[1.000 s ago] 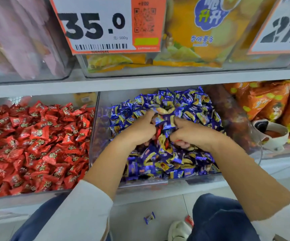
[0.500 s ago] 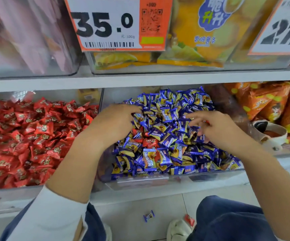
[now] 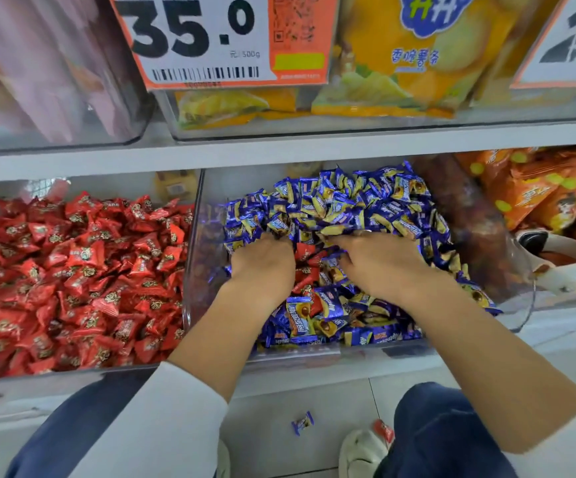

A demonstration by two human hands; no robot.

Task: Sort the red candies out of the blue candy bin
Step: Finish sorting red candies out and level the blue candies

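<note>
at the clear blue candy bin on the lower shelf: left hand and right hand dug into blue candies, finger state not discernible; red candies exposed between them; searching step; next, pinch those reds out.

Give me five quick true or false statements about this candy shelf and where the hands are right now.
1. Both hands, left and right, are in the blue candy bin. True.
2. Red candies show between the hands. True.
3. The red candy bin sits right of the blue one. False: it is to the left.
4. The price tag above reads 12.0. False: it reads 35.0.
5. A blue candy lies on the floor. True.
</note>
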